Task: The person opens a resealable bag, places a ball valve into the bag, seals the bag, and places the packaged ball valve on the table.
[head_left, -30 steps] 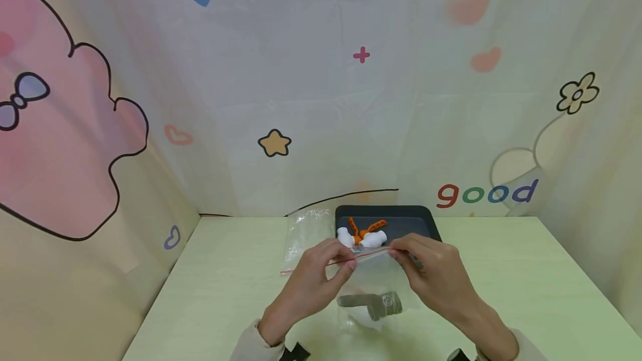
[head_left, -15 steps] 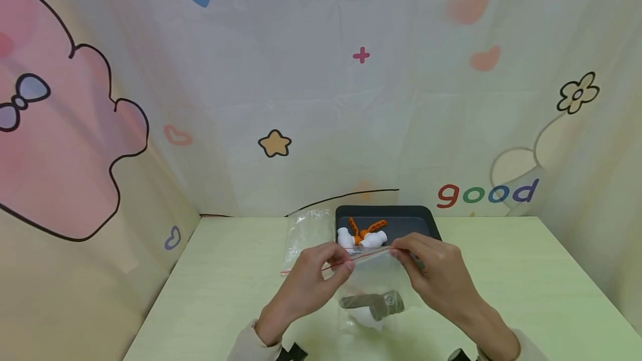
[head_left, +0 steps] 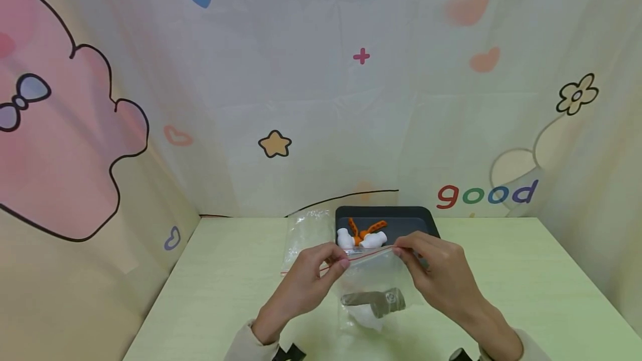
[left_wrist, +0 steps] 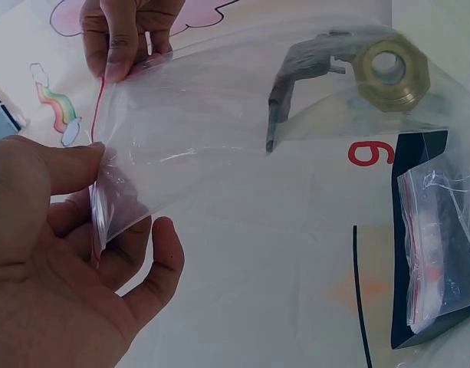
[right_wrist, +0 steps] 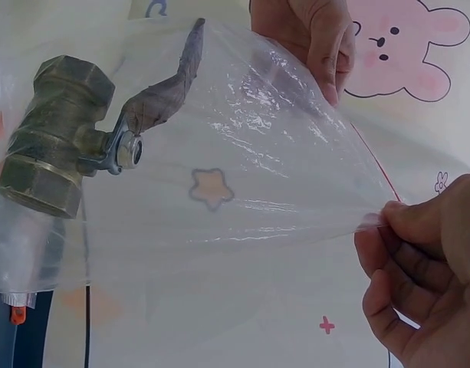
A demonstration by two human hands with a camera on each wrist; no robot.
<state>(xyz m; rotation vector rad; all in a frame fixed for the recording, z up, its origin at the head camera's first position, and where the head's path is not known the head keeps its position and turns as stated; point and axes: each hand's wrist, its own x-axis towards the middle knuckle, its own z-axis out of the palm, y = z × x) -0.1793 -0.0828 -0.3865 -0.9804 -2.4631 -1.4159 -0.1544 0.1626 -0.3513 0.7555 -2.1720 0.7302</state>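
A clear zip bag (head_left: 373, 272) with a red strip along its mouth hangs between both hands. Inside it lies a brass ball valve (right_wrist: 58, 138) with a grey-wrapped lever handle (right_wrist: 165, 92). My left hand (head_left: 301, 286) pinches the red strip near the bag's left corner between thumb and index finger. At the right end of that strip, my right hand (head_left: 441, 274) pinches the corner. The bag's mouth edge is stretched between them, and the valve hangs low in the bag, seen from its round opening in the left wrist view.
Behind the hands stands a dark tray (head_left: 411, 216) holding white pipe-like parts (head_left: 373, 239) with orange handles (head_left: 376, 226). Another clear zip bag (head_left: 308, 230) lies flat left of the tray. A printed curtain (head_left: 321, 99) hangs behind the pale table (head_left: 220, 283).
My left hand has slid left along the red strip, exposing more of it. My right hand has shifted slightly right, and the valve in the bag has drifted a little right.
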